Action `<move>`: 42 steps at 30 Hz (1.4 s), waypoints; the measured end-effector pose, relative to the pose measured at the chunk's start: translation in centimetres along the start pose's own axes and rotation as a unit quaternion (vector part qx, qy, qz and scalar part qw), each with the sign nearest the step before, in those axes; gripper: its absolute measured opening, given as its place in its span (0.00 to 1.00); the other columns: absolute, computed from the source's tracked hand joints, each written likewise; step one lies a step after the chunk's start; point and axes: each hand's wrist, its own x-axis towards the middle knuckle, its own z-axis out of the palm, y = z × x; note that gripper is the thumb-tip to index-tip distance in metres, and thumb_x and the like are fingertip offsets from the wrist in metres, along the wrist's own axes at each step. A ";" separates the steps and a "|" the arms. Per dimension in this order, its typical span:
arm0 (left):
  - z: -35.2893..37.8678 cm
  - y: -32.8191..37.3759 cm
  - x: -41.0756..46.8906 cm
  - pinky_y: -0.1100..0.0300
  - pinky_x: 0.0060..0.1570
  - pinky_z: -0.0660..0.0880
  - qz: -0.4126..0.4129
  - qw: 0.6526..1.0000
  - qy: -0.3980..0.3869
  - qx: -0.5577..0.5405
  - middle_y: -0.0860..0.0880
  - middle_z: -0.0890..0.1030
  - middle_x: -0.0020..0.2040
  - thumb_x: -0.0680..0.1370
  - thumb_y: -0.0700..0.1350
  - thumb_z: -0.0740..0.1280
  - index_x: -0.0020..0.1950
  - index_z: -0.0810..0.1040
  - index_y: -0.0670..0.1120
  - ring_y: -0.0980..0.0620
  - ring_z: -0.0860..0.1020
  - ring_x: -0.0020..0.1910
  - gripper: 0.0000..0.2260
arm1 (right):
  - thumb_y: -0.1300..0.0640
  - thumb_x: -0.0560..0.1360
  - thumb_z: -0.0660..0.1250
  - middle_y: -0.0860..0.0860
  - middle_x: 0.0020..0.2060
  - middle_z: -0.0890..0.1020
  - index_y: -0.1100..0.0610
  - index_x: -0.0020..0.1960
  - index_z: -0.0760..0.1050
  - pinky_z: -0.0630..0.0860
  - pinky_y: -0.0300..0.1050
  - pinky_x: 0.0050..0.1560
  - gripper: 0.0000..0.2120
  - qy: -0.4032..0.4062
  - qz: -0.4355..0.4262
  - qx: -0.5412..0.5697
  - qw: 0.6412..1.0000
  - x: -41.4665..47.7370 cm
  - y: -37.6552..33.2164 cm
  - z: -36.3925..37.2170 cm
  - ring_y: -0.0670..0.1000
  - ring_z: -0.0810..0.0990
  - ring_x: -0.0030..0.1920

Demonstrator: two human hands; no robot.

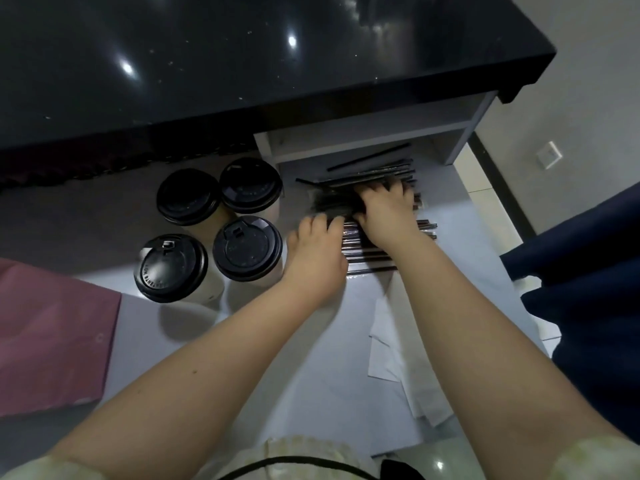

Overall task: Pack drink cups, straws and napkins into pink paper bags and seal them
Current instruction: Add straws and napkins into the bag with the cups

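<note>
Your right grip lies spread, released, on the straws heaped far right on the desk; your left grip curls at their edge, hold unclear; they look light, slick and bendable, so pinch one mid-length.

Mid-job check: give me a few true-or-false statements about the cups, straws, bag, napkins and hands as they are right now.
1. Four cups with black lids stand together, left of the straws. True.
2. Both the left hand and the right hand are on the straws. True.
3. The pink bag stands upright with a cup inside. False: it lies flat at the far left, apart from the cups.
4. One cup has lost its lid. False: all four are lidded.
5. White napkins lie beside the right forearm. True.
</note>
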 end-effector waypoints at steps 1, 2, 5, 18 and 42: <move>0.1 0.0 0.2 0.46 0.63 0.66 -0.003 1.000 0.001 0.000 0.46 0.67 0.69 0.76 0.47 0.63 0.73 0.63 0.48 0.43 0.64 0.67 0.25 | 0.52 0.75 0.67 0.55 0.65 0.74 0.52 0.68 0.72 0.55 0.60 0.70 0.21 0.016 -0.004 0.002 1.000 0.1 0.1 0.1 0.64 0.62 0.69; 0.3 0.0 0.3 0.47 0.63 0.65 -0.005 1.000 0.002 -0.002 0.46 0.67 0.69 0.76 0.47 0.63 0.73 0.62 0.48 0.43 0.64 0.67 0.25 | 0.53 0.75 0.67 0.55 0.63 0.76 0.52 0.65 0.75 0.56 0.59 0.69 0.19 0.030 -0.007 0.009 0.999 0.2 0.2 0.2 0.63 0.63 0.68; 0.7 -0.1 0.1 0.47 0.65 0.64 -0.001 1.000 0.007 -0.016 0.46 0.66 0.71 0.77 0.47 0.62 0.74 0.61 0.48 0.43 0.63 0.68 0.26 | 0.55 0.76 0.65 0.55 0.57 0.80 0.53 0.58 0.81 0.58 0.55 0.63 0.11 0.075 -0.018 0.041 0.996 0.0 0.6 0.4 0.62 0.67 0.62; 0.9 -0.3 -0.9 0.48 0.65 0.63 -0.026 0.997 0.032 -0.070 0.46 0.67 0.68 0.77 0.46 0.63 0.75 0.63 0.49 0.44 0.63 0.66 0.26 | 0.50 0.74 0.70 0.51 0.58 0.77 0.46 0.60 0.79 0.54 0.57 0.67 0.15 0.024 -0.033 0.041 0.998 -1.8 3.1 -0.3 0.60 0.64 0.64; -9.5 -1.6 -5.4 0.46 0.63 0.64 0.032 0.972 0.230 -0.025 0.43 0.73 0.66 0.72 0.42 0.68 0.68 0.74 0.45 0.41 0.69 0.66 0.23 | 0.53 0.81 0.59 0.49 0.41 0.71 0.53 0.53 0.65 0.65 0.49 0.35 0.05 0.086 -0.068 0.081 0.991 -7.0 -2.1 -7.3 0.54 0.69 0.38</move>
